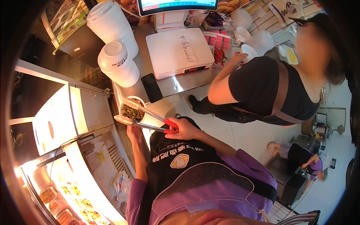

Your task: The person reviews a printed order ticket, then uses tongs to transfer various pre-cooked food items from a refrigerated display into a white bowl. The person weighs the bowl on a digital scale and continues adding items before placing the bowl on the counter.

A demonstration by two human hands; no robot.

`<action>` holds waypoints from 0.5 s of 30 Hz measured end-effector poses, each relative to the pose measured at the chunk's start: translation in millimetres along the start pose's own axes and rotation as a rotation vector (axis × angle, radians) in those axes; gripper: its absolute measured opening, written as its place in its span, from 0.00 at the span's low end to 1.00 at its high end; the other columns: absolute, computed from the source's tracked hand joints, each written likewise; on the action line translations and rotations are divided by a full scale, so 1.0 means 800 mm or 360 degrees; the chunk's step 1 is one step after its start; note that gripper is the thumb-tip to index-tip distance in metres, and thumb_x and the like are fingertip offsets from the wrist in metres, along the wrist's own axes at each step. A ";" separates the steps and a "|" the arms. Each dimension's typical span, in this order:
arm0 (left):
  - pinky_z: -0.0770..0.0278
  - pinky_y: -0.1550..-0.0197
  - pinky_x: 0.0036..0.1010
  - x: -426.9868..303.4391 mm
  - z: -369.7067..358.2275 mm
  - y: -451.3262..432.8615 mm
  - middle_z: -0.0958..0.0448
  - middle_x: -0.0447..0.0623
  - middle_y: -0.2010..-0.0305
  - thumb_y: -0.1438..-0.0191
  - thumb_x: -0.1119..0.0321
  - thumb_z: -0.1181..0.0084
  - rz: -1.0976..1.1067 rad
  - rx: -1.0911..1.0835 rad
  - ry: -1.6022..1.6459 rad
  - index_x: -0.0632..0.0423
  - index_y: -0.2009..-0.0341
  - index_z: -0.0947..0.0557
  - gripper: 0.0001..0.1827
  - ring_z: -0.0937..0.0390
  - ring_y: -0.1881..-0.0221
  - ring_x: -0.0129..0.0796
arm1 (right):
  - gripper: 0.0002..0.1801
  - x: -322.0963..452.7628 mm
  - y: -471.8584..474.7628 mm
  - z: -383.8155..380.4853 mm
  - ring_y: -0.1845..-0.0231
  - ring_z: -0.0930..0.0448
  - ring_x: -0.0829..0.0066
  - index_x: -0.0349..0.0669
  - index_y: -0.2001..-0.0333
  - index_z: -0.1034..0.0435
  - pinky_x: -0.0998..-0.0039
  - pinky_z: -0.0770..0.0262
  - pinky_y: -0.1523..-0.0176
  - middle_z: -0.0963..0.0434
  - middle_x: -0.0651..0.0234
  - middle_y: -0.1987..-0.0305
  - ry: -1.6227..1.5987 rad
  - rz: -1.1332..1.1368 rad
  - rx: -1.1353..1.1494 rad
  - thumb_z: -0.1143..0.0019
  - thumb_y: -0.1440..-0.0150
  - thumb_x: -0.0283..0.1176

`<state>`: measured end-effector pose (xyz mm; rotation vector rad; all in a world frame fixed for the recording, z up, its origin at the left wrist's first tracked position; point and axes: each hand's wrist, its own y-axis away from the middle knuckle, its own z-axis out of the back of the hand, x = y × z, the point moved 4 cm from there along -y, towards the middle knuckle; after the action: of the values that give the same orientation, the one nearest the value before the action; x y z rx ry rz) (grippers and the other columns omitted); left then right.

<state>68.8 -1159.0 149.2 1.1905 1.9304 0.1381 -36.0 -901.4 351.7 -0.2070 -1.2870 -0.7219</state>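
My right hand (183,128) grips the red handles of a pair of metal food tongs (152,114), whose arms stand spread apart. The tips of the tongs are over and beside a white bowl (144,100) of green and brown food (132,113). My left hand (134,132) is at the underside of this bowl and holds it up; its fingers are mostly hidden behind the bowl and the tongs. The bowl is near the corner of a steel counter (168,86).
On the counter are stacked white bowls (118,60), a black phone (152,88) and a white scale (177,53) with a paper slip. A co-worker (261,84) stands at the right, holding a white bowl. A lit food display (81,194) is at the lower left. Another person (301,157) is farther off.
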 end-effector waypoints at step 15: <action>0.30 0.39 0.42 0.003 -0.021 -0.030 0.26 0.49 0.45 0.37 0.66 0.48 0.0143 0.0165 -0.0084 0.59 0.41 0.29 0.21 0.28 0.45 0.40 | 0.34 0.018 -0.008 -0.005 0.74 0.26 0.73 0.37 0.46 0.34 0.72 0.28 0.66 0.26 0.67 0.74 0.0007 -0.0192 -0.0152 0.28 0.53 0.39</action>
<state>40.3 -1164.8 147.0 1.3370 1.8581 0.0538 -35.1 -913.9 362.1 -0.2060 -1.2699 -0.8873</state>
